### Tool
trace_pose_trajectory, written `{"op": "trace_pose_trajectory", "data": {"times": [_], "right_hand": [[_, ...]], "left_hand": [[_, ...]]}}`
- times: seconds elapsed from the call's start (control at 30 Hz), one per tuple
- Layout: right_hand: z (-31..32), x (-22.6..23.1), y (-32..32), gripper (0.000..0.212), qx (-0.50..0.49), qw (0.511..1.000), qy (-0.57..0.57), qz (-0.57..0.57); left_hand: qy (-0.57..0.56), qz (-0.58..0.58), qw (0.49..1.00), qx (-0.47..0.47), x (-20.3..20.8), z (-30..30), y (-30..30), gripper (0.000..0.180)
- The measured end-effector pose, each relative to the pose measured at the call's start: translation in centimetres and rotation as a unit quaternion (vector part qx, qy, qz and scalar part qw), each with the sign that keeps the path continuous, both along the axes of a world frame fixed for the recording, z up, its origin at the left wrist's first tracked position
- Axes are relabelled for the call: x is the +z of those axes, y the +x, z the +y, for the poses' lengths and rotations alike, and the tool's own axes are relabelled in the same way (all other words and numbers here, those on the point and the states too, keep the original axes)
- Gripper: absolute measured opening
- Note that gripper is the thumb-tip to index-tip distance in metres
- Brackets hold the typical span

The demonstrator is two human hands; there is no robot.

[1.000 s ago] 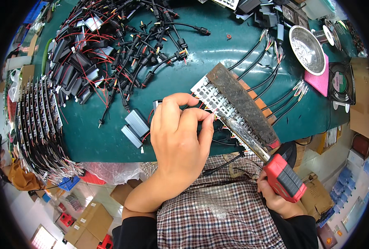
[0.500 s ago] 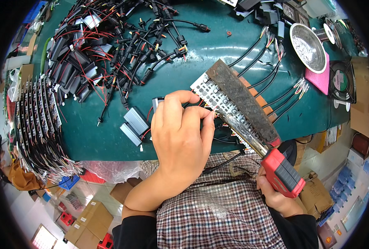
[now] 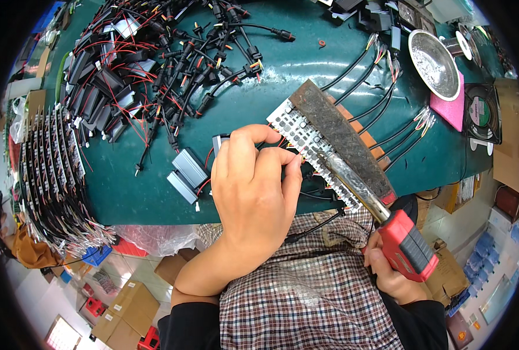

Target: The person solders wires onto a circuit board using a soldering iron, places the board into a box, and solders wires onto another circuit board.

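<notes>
My left hand (image 3: 256, 186) is closed at the near edge of a white circuit board strip (image 3: 291, 125), thumb and forefinger pinched on a thin wire whose tip barely shows. A dark, worn bar (image 3: 344, 140) lies along the strip. My right hand (image 3: 390, 274) grips a red and black soldering iron (image 3: 408, 245). Its metal shaft slants up-left over the strip, the tip close to the board and a little right of my left fingertips. Black cables (image 3: 353, 70) with bared wire ends stick out beyond the bar. Grey rectangular housings (image 3: 188, 169) sit left of my left hand.
A big heap of black connector cables and housings (image 3: 105, 87) covers the far left. Rows of wired boards (image 3: 52, 181) hang at the left edge. Far right are a metal bowl (image 3: 434, 64), a pink sponge-like pad (image 3: 449, 108), a wire spool (image 3: 462, 45) and a fan (image 3: 482, 116).
The soldering iron has shifted right, its tip drawing away from my left fingertips along the board. My right hand has moved slightly right with it. My left hand keeps its pinch nearly in place.
</notes>
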State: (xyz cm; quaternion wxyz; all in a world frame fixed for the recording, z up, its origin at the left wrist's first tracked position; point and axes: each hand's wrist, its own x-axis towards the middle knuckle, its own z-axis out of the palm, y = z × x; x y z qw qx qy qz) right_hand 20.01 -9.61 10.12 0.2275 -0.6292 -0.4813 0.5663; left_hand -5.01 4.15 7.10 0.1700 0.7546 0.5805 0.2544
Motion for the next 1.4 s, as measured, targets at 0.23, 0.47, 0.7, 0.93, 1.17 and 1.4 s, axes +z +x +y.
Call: {"op": "trace_pose_trajectory", "data": {"times": [0.23, 0.47, 0.7, 0.93, 1.17, 1.4], "right_hand": [[-0.2, 0.1, -0.1, 0.018, -0.037, 0.999, -0.013, 0.007], [1.1, 1.3, -0.4, 0.022, -0.027, 0.998, -0.061, 0.015], [0.2, 0.5, 0.2, 0.017, -0.038, 0.999, -0.016, 0.014], [0.6, 0.9, -0.6, 0.025, -0.06, 0.997, -0.039, 0.008], [0.2, -0.2, -0.3, 0.025, -0.003, 1.0, 0.013, -0.012], [0.5, -0.4, -0.8, 0.025, -0.012, 1.0, -0.013, 0.002]], "left_hand": [[0.005, 0.006, 1.0, -0.001, 0.0, 0.0, -0.1, 0.02], [-0.008, -0.008, 1.0, 0.011, 0.6, 0.4, -0.2, 0.01], [-0.012, 0.016, 1.0, 0.0, 0.3, 0.5, -0.5, 0.01], [-0.008, 0.019, 1.0, -0.005, 0.1, 0.5, -0.5, 0.011], [-0.009, 0.034, 0.999, -0.014, 0.1, 0.7, -0.5, 0.012], [0.008, 0.038, 0.999, -0.018, -0.1, 0.7, -0.4, 0.012]]}}
